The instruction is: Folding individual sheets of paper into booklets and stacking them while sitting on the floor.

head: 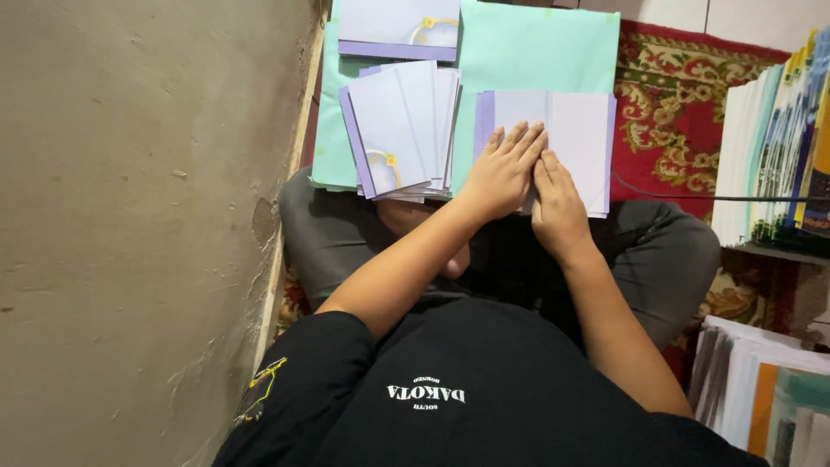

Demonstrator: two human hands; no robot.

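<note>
The person sits cross-legged on the floor, looking down at both hands, which lie side by side near the middle of the view. The left hand (504, 173) rests flat, fingers stretched toward twelve o'clock, on a folded pale lilac card (571, 138). The right hand (558, 207) lies just beside it at four o'clock, palm down and fingers straight, touching the left hand and pressing the same card. Neither hand is clenched or grips anything; both are open and flat on the paper.

The card sits on top of a small stack of like cards, its darker purple edge showing along the nine o'clock side. This stack lies on a mint green sheet (536, 52) spread over the person's lap and the floor. At nine o'clock of the hands, well apart from them, is a fanned pile of cards (402, 125) in the same lilac, with a gold ring and small yellow flowers printed on the lowest one. At eleven o'clock, at the top edge of the view, lies another card (398, 26) with the same gold ring.

A red patterned rug (670, 112) shows at two o'clock. At three o'clock stands a row of upright paper stacks (778, 147). A bare plaster wall (130, 216) fills the nine o'clock side.
</note>
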